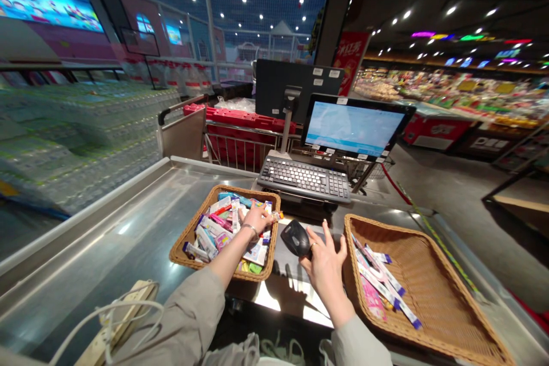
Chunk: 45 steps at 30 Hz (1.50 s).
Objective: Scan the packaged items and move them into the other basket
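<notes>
Here, slim packets (222, 223), long axes angled variously

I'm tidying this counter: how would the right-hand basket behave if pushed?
The wicker basket probably keeps its shape, being tightly woven. Holding few slim packets, it seems light for its size. Low and wide, it likely slides before tipping.

Head view looks down (and forward) across counter (143, 223)

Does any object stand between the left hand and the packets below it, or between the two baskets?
Nothing visible separates the left hand from the packets. Between left basket and right basket are the black device and the right hand.
</notes>
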Each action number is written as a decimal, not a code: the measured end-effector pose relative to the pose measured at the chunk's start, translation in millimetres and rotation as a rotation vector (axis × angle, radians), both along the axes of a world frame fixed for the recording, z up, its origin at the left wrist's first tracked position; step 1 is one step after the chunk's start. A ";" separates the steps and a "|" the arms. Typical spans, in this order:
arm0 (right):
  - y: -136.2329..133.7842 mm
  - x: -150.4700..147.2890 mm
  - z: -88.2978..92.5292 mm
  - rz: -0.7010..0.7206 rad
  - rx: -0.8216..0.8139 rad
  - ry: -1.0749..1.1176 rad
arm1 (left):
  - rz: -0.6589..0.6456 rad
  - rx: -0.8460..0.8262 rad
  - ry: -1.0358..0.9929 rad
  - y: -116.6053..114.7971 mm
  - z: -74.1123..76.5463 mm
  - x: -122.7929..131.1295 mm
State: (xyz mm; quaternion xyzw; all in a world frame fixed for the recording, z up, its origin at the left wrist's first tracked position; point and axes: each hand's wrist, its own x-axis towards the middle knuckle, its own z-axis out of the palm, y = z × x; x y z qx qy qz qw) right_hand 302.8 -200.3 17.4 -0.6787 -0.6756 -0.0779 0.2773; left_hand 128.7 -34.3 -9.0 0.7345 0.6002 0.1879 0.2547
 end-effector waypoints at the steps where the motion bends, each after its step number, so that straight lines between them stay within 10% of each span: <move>1: 0.2 -0.2 0.3 0.003 -0.006 0.007 | -0.001 -0.005 -0.003 0.0 0.1 -0.3; 45: 3.5 -10.3 27.9 -0.057 0.148 0.016 | 0.079 0.109 -0.459 -11.6 32.4 6.8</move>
